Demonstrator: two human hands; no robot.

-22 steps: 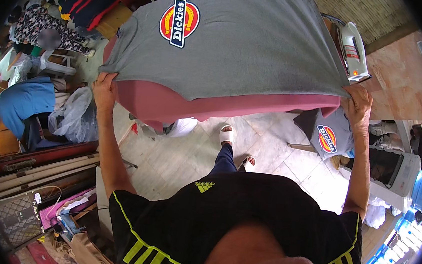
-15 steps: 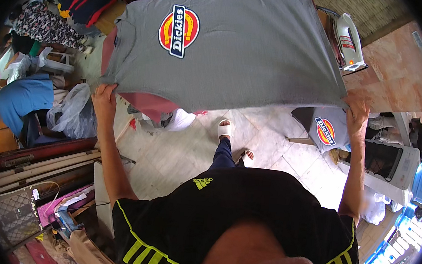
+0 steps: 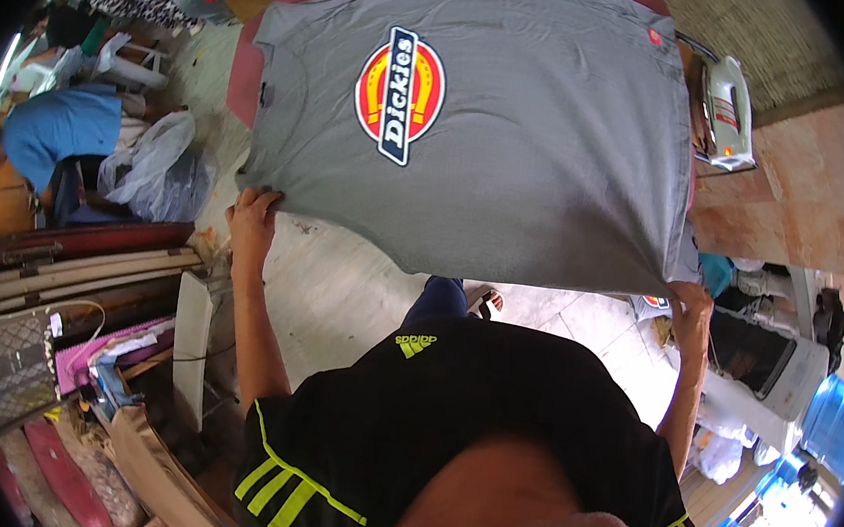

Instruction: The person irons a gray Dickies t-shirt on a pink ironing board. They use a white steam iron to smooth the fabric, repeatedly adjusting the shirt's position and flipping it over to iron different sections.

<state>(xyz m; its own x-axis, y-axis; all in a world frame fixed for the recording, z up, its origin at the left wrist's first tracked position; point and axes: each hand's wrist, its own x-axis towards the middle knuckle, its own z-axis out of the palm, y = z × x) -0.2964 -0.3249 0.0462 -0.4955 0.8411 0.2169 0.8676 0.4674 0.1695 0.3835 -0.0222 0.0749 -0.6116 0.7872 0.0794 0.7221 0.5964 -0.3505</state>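
Note:
A grey T-shirt (image 3: 533,143) with a red, yellow and dark blue printed emblem (image 3: 399,97) is spread over a reddish padded board (image 3: 246,72), whose edges show at the far side and the left. My left hand (image 3: 253,217) pinches the shirt's near left corner. At the near right corner, by the hem, my right hand (image 3: 689,305) grips the fabric. Between the two hands the near edge of the cloth is drawn out toward me and hangs over the floor.
An iron (image 3: 728,115) stands on a rest right of the board. Another person in a blue shirt (image 3: 63,127) bends at the left beside clear plastic bags (image 3: 160,165). Long boards (image 3: 70,268) and folded cloth lie lower left. A white appliance (image 3: 778,385) stands at the right.
Both hands have drawn the near edge of the T-shirt closer to me. More of the reddish board now shows along the far side, and the cloth covers more of the floor.

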